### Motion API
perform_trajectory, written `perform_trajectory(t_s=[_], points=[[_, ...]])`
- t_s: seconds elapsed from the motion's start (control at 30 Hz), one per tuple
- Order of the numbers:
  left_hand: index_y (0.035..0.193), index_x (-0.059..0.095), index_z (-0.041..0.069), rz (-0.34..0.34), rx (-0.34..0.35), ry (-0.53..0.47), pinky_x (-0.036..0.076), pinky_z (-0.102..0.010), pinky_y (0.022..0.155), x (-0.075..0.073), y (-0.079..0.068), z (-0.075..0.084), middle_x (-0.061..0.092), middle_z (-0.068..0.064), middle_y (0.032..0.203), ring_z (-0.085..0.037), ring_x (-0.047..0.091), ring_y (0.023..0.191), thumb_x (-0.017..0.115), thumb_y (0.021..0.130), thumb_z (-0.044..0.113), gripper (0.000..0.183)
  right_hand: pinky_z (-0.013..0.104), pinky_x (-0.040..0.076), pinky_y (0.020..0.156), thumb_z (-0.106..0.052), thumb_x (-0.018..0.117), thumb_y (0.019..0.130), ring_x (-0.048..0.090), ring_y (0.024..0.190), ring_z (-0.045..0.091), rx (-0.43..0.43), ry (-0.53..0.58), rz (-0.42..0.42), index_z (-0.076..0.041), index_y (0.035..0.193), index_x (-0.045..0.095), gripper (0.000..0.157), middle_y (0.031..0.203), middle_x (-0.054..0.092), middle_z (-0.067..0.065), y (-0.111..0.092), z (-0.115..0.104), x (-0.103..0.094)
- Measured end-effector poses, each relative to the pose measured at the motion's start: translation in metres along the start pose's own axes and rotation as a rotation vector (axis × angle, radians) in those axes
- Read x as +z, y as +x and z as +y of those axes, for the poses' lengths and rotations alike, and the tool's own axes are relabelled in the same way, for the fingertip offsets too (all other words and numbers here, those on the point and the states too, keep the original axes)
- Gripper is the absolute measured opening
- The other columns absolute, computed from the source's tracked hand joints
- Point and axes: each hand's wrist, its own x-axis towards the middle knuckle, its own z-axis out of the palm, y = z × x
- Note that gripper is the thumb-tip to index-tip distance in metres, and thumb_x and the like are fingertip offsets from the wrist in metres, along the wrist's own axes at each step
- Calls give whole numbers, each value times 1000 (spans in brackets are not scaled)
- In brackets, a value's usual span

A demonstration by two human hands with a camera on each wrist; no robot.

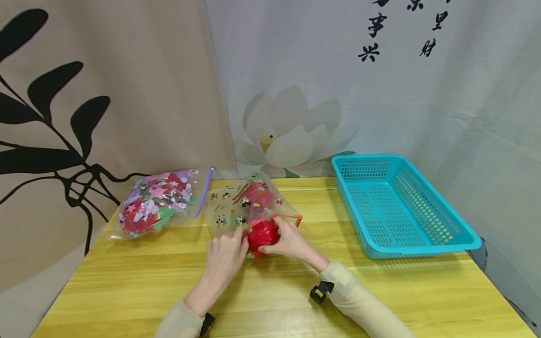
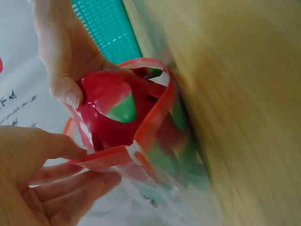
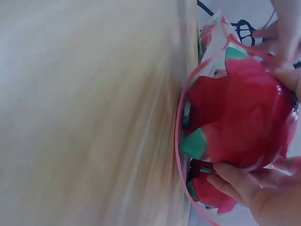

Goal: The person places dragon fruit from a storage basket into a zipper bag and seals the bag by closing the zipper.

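Observation:
A clear zip bag (image 1: 228,199) with cartoon figures and a red zip edge lies on the table, its mouth open towards me. A glossy red dragon fruit (image 1: 262,235) with green tips sits in the mouth. Another dragon fruit (image 1: 258,195) shows through the plastic farther in. My left hand (image 1: 225,256) pinches the red zip edge (image 2: 108,156) between thumb and fingers. My right hand (image 1: 291,240) grips the front dragon fruit (image 3: 249,113) from its right side, with the thumb on its near face. In the right wrist view, a dragon fruit (image 3: 209,188) lies beside the held one.
On the left lies a purple-zipped bag (image 1: 169,202) with red and green contents. A blue perforated basket (image 1: 422,249) stands at the right, near the table edge. A printed curtain (image 1: 274,70) hangs behind the wooden table (image 1: 270,305).

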Motion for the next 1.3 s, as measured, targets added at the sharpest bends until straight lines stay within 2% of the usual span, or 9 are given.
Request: perform_trajectory(t_s=[0.13,0.3,0.53,0.63,0.8,0.97,1.03,1.17,1.3], points=[[85,63,6,-53,-51,16,24,-19,33,-3,-6,-2,63,-7,60,-16,40,36,77,74,11,18,33,58,83,-28,79,74,63,104,24,70,99,-6,-3,133,44,73,119,63,12,2,2,-2],[81,62,6,-64,-47,13,23,-18,34,-3,-9,-4,62,-7,58,-14,37,37,77,74,9,17,34,58,84,-26,77,77,61,107,26,116,204,-17,-2,132,44,69,123,59,13,4,2,-1],[86,65,3,-58,-23,-14,23,-15,35,-4,-11,0,60,-7,56,-12,36,38,75,75,5,15,27,58,78,-26,77,78,64,96,19,97,236,9,-5,117,54,50,112,64,10,7,-4,10],[86,65,3,-33,9,-7,24,-18,34,-3,-11,1,57,-6,53,-13,37,38,74,75,5,14,21,55,73,-30,79,77,62,88,11,49,191,57,-10,111,59,44,103,68,5,11,-6,16],[85,65,3,17,50,-20,24,-17,35,-2,-12,1,55,-5,52,-11,35,38,74,73,2,15,15,51,68,-36,77,78,57,78,2,-30,97,111,-17,118,57,49,96,70,-4,16,-7,23],[86,65,2,36,40,-34,26,-16,34,-2,-11,-1,59,-6,54,-10,37,37,75,72,2,17,18,52,67,-32,75,80,57,73,1,-106,-24,70,-15,129,54,56,99,71,-3,12,-9,17],[84,65,2,31,33,-36,26,-16,34,-1,-11,-2,58,-5,52,-10,36,37,75,72,2,16,21,54,71,-26,78,78,59,76,6,-166,-97,41,-15,139,45,70,101,70,0,8,-11,14],[82,64,2,22,33,-34,21,-14,35,0,-13,-4,51,-2,47,-7,30,39,74,72,1,14,23,55,77,-20,79,77,62,83,13,-280,-229,5,-14,145,35,82,101,68,4,4,-17,12],[82,63,2,36,40,-35,17,-13,36,2,-14,-5,47,1,45,-5,26,40,72,72,0,13,25,55,84,-19,77,79,64,89,13,-289,-261,-4,-15,147,32,82,107,68,5,4,-20,14]])
